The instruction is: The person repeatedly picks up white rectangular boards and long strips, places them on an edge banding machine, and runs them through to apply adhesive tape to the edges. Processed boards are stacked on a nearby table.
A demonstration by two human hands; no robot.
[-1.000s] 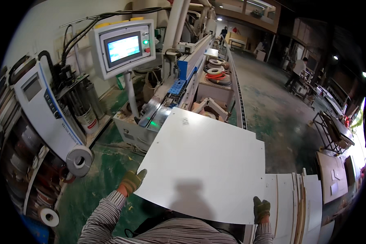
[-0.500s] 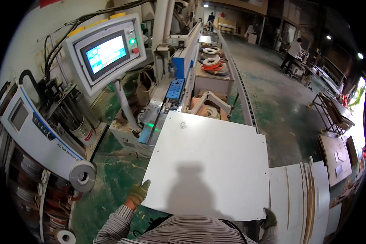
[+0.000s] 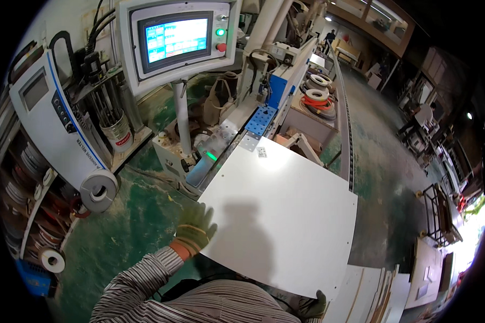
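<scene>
A large white panel point(image 3: 291, 215) lies in front of me, its far left part resting at the machine's bed point(image 3: 213, 164). Near its far edge is a small printed label point(image 3: 262, 152), and small holes run close to its sides. My left hand point(image 3: 195, 225), in a green-yellow glove, is at the panel's left edge, fingers spread and slightly blurred; whether it touches the board is unclear. At the near right corner my right hand point(image 3: 313, 307), also gloved, grips the panel's edge with the thumb up; its other fingers are hidden.
A control screen point(image 3: 177, 39) on a post stands ahead left. A white adhesive unit point(image 3: 54, 102) and shelves of edging rolls point(image 3: 52, 259) are at the left. A rail point(image 3: 346, 118) runs away on the right. Stacked boards point(image 3: 355, 296) lie at lower right; a person point(image 3: 421, 118) stands farther off.
My left hand has shifted forward along the left edge and opened its fingers. The panel has moved forward and turned against the machine's bed. The view has swung left.
</scene>
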